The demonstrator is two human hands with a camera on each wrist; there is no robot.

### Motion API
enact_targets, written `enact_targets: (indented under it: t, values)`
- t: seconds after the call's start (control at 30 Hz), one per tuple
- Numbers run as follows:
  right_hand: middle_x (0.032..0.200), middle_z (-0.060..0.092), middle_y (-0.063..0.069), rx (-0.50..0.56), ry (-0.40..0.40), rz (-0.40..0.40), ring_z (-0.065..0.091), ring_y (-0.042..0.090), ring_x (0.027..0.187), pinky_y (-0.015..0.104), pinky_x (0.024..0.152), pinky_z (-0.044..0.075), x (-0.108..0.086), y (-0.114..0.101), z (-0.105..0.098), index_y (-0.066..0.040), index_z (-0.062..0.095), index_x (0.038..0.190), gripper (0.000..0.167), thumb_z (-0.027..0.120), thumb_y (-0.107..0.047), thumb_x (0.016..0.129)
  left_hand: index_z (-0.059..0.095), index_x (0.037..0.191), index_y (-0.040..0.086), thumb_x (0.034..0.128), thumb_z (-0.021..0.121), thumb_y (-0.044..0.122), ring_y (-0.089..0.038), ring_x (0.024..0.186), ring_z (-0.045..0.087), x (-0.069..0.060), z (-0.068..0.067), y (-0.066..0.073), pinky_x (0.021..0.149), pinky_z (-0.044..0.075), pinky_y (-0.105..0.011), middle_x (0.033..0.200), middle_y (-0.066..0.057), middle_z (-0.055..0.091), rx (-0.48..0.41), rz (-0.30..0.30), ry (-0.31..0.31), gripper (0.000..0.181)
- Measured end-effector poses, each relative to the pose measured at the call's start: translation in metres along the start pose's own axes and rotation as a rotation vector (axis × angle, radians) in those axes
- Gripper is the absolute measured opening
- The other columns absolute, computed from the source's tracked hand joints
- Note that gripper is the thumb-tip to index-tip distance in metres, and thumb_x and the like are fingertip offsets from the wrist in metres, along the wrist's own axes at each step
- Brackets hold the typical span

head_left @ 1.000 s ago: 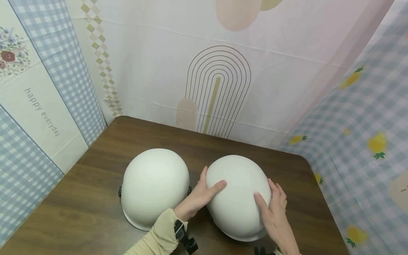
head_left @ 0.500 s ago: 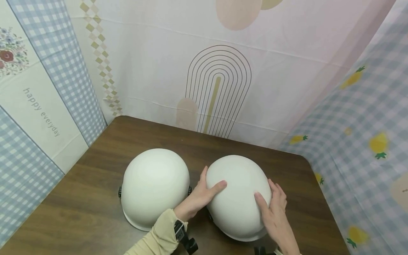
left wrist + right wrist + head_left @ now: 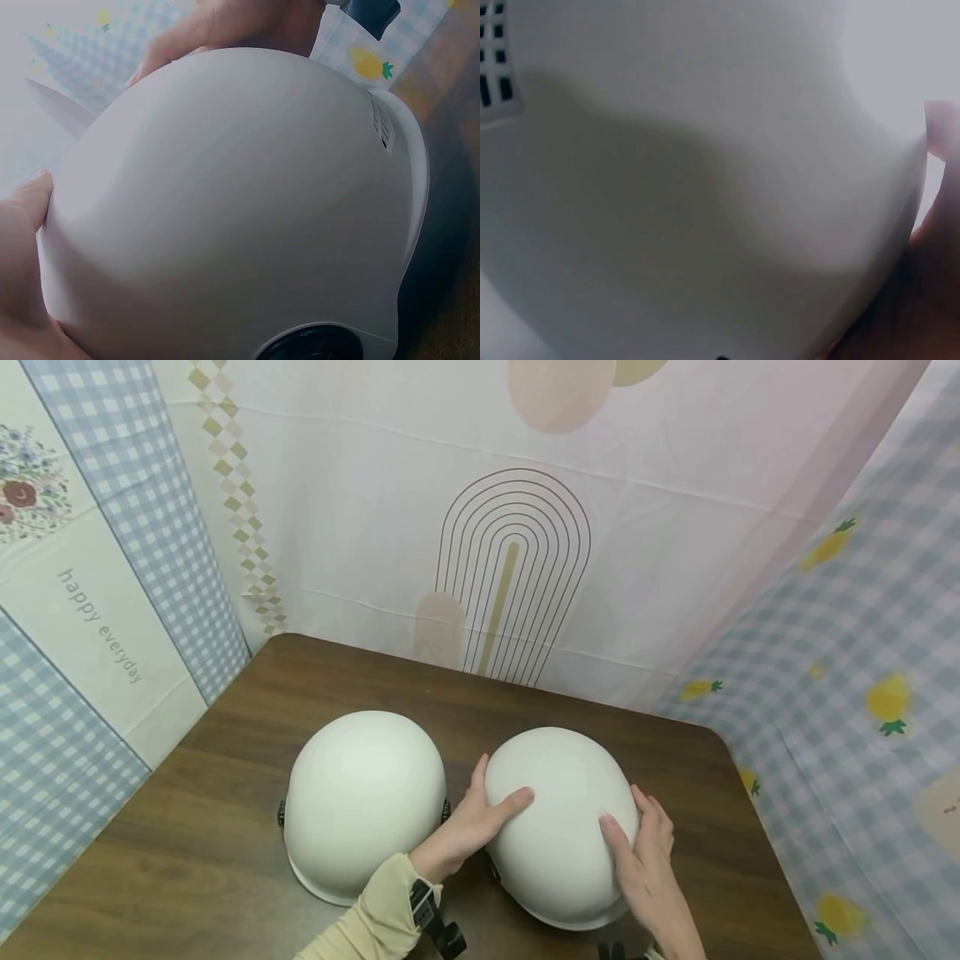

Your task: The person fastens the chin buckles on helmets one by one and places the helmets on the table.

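Two white helmets stand dome-up on the table, side by side. On the right-hand helmet (image 3: 558, 843) both hands lie from opposite sides. My left hand (image 3: 472, 814) grips its left side, thumb on the dome and fingers round the far side. My right hand (image 3: 647, 860) holds the right side, thumb on the dome. In the left wrist view, a black round fitting (image 3: 315, 343) and a slotted vent (image 3: 382, 126) show on the helmet's shell. A grid vent (image 3: 493, 60) appears in the right wrist view. The left-hand helmet (image 3: 363, 802) sits beside my left forearm, untouched by either hand's fingers.
The dark wooden table (image 3: 187, 835) has rounded far corners. A patterned cloth (image 3: 360, 527) hangs behind it, and blue checked cloths hang at the left and right. A black wrist camera (image 3: 438, 922) sits on the left sleeve.
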State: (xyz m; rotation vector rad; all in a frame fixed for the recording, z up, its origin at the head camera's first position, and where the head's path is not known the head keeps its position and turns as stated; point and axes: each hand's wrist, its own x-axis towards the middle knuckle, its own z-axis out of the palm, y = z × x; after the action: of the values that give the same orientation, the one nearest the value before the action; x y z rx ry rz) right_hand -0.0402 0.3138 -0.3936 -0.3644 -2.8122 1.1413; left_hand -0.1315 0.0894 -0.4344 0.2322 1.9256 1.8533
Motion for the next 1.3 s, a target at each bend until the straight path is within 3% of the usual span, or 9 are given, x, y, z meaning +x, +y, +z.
enact_targets:
  t: [0.27, 1.3]
  values:
    - [0.153, -0.001, 0.029, 0.009, -0.013, 0.003, 0.006, 0.049, 0.139, 0.076, 0.095, 0.022, 0.0013, 0.0015, 0.0011, -0.005, 0.010, 0.154, 0.075, 0.041, -0.048, 0.102, 0.001, 0.157, 0.017, 0.0822, 0.065, 0.064, -0.046, 0.141, 0.015, -0.0001, 0.0002, -0.0008, 0.103, 0.025, -0.067, 0.155, -0.028, 0.015, 0.023, -0.012, 0.018, 0.109]
    - [0.151, 0.001, 0.031, 0.035, -0.048, 0.027, 0.009, 0.048, 0.138, 0.072, 0.101, 0.022, 0.0011, 0.0086, 0.0041, 0.005, 0.007, 0.151, 0.081, 0.039, -0.051, 0.101, 0.000, 0.157, 0.017, 0.0825, 0.064, 0.064, -0.044, 0.140, 0.019, 0.0012, 0.0010, -0.0025, 0.101, 0.030, -0.064, 0.155, -0.026, 0.014, 0.042, -0.006, -0.004, 0.109]
